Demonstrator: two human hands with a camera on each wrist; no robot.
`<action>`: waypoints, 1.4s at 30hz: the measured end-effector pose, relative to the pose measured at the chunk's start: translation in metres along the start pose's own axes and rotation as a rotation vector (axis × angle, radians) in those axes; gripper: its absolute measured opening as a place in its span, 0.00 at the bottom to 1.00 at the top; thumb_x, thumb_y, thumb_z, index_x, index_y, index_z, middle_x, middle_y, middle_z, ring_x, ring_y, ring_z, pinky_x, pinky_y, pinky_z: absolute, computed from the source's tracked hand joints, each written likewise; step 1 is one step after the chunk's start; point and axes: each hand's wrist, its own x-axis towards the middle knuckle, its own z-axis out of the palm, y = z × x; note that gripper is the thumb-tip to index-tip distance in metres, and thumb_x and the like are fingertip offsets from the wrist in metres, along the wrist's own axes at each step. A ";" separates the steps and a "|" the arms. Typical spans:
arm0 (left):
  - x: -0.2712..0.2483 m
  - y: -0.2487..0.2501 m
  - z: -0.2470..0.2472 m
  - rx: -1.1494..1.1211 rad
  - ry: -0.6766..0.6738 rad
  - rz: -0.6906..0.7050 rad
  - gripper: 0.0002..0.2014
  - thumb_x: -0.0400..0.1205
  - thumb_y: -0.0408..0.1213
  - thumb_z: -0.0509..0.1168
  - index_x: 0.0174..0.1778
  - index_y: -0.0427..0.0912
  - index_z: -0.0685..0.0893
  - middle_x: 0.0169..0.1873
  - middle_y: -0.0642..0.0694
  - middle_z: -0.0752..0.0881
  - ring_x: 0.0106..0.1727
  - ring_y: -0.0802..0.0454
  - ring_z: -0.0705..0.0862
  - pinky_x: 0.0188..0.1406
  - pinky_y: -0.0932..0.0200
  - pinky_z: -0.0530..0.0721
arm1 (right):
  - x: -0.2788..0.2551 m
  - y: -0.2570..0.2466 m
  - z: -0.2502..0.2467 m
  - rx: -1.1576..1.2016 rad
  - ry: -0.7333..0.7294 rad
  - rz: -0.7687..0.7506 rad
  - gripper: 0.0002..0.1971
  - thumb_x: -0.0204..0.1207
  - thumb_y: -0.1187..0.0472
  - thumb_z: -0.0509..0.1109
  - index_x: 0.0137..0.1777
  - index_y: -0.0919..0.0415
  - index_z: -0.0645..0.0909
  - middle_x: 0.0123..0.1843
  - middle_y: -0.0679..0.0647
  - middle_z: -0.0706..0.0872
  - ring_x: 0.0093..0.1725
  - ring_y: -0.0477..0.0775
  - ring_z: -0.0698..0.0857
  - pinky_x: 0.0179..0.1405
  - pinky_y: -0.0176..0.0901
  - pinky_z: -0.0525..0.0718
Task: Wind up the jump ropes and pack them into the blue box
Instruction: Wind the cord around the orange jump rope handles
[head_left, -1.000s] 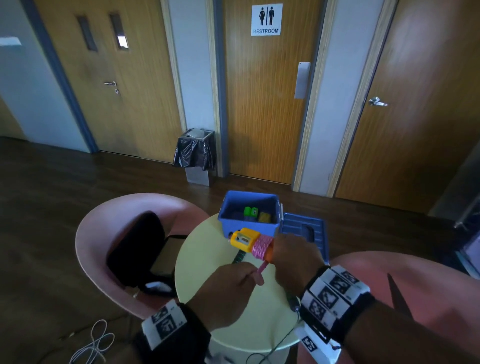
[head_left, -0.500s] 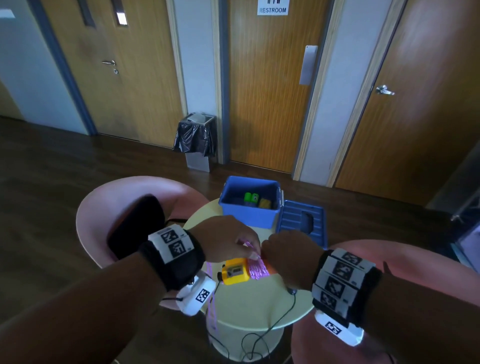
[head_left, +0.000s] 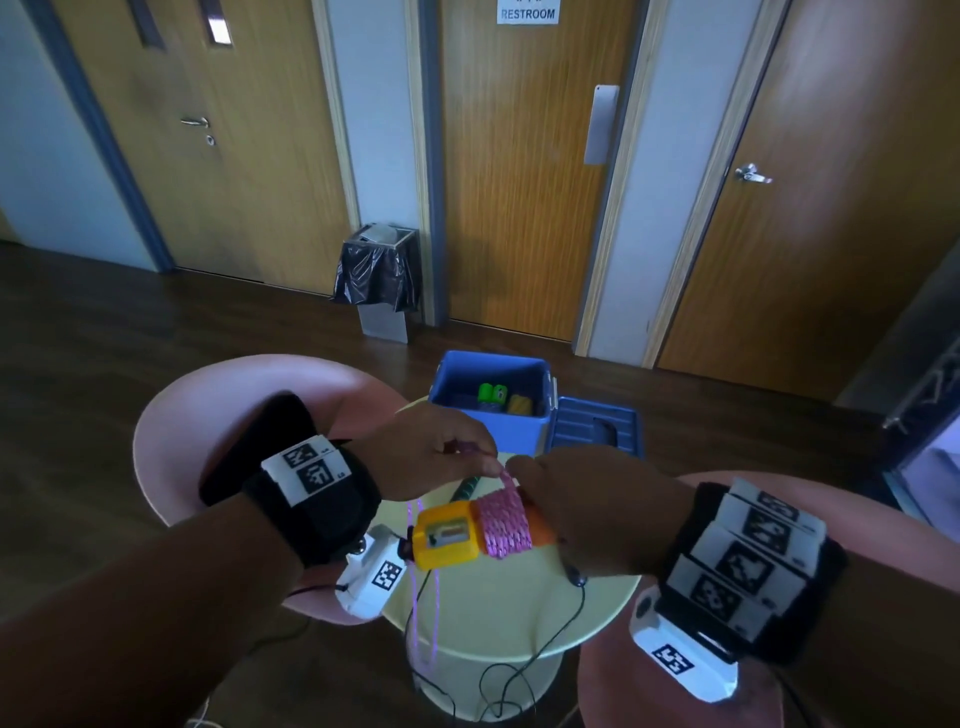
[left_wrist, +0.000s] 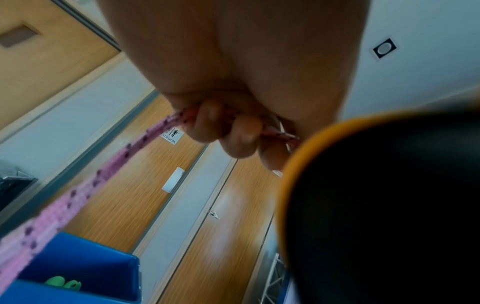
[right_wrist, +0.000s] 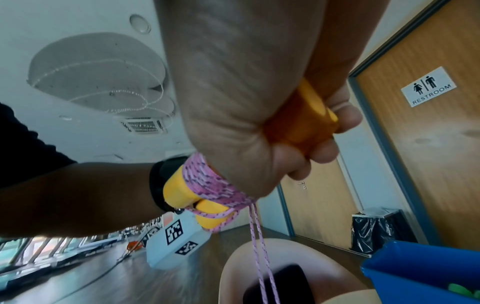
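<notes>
Left hand (head_left: 431, 452) pinching (fingers (left_wrist: 207, 121) curled); right hand (head_left: 571, 514) fisted, gripping.

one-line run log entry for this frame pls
step: winding | right hand: grips yellow handles | left hand: pinches pink rope | blue box: open

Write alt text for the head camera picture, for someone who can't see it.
Two hands wind a pink rope round yellow handles above a round table: the right hand grips the handles, the left hand pinches the rope. Behind stands an open blue box.

Office-building corridor, restroom sign (head_left: 527, 11), wooden doors (head_left: 519, 171), lined bin (head_left: 378, 275), round table (head_left: 519, 613)
</notes>
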 end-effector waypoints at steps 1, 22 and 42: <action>0.001 0.000 -0.001 -0.001 -0.003 0.016 0.05 0.78 0.44 0.75 0.43 0.48 0.92 0.35 0.68 0.86 0.41 0.63 0.85 0.41 0.72 0.78 | -0.001 0.000 0.000 0.015 0.023 0.005 0.31 0.71 0.61 0.74 0.72 0.54 0.65 0.53 0.55 0.83 0.50 0.60 0.85 0.49 0.56 0.87; -0.028 0.020 0.056 -1.694 0.152 -0.305 0.33 0.41 0.52 0.89 0.39 0.40 0.91 0.34 0.41 0.85 0.30 0.47 0.80 0.26 0.58 0.74 | 0.002 -0.011 -0.004 0.192 0.607 0.022 0.37 0.62 0.55 0.78 0.73 0.60 0.74 0.45 0.51 0.88 0.41 0.55 0.88 0.41 0.48 0.85; -0.015 0.028 0.099 -0.866 0.531 -0.436 0.11 0.83 0.36 0.59 0.38 0.37 0.82 0.20 0.54 0.73 0.23 0.58 0.68 0.28 0.64 0.66 | 0.047 0.001 -0.002 0.068 0.343 0.436 0.23 0.75 0.52 0.72 0.64 0.60 0.70 0.53 0.55 0.84 0.51 0.58 0.86 0.46 0.49 0.82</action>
